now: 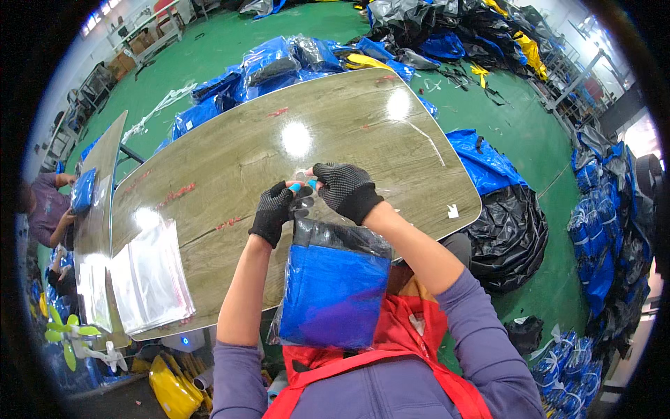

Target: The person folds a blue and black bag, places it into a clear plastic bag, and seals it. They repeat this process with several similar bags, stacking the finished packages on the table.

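Both my hands wear dark, dotted gloves with bare fingertips, some wrapped in light blue. My left hand [275,209] and my right hand [344,188] meet over the table [230,150], fingers pinched close together. What lies between the fingertips is too small to make out; a bit of clear film seems to show there. Just below the hands, a folded blue and black package [336,290] in a clear plastic bag rests against my front at the table's near edge. Over my purple sleeves and top I wear a red apron [412,325].
Clear plastic bags [152,279] lie stacked on the table's left. Blue wrapped packages [269,63] are heaped beyond the far edge. Black sheeting [509,234] sits on the floor at right. A co-worker [47,209] handles a blue package at the far left. A green fan [70,335] stands lower left.
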Action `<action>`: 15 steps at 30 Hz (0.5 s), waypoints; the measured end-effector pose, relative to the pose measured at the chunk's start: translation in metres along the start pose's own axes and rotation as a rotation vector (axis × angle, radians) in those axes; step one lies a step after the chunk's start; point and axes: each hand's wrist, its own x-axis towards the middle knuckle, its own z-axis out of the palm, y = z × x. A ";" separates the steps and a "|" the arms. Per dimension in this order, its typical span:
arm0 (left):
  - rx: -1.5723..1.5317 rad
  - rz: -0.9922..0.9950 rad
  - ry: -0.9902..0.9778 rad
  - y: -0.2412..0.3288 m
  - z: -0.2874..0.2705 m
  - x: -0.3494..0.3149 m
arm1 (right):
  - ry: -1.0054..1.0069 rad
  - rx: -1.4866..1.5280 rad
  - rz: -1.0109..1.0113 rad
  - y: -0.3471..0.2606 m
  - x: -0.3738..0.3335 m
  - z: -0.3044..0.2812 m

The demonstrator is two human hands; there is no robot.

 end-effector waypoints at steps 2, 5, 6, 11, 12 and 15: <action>0.005 0.098 -0.060 0.007 0.006 0.002 | 0.011 -0.002 -0.135 0.006 0.009 0.006; 0.098 0.112 0.014 0.012 0.014 0.004 | 0.040 -0.126 -0.148 0.012 0.020 0.026; 0.125 0.135 0.040 0.011 0.015 0.004 | 0.075 -0.200 -0.167 0.013 0.023 0.033; 0.080 0.254 0.026 -0.003 -0.005 -0.003 | 0.054 -0.467 -0.244 0.050 0.044 -0.010; 0.010 0.252 0.034 -0.005 -0.013 -0.006 | 0.272 -0.398 0.023 0.074 0.048 -0.049; -0.081 0.079 0.234 -0.006 -0.035 -0.011 | 1.114 -0.166 0.466 0.132 0.038 -0.136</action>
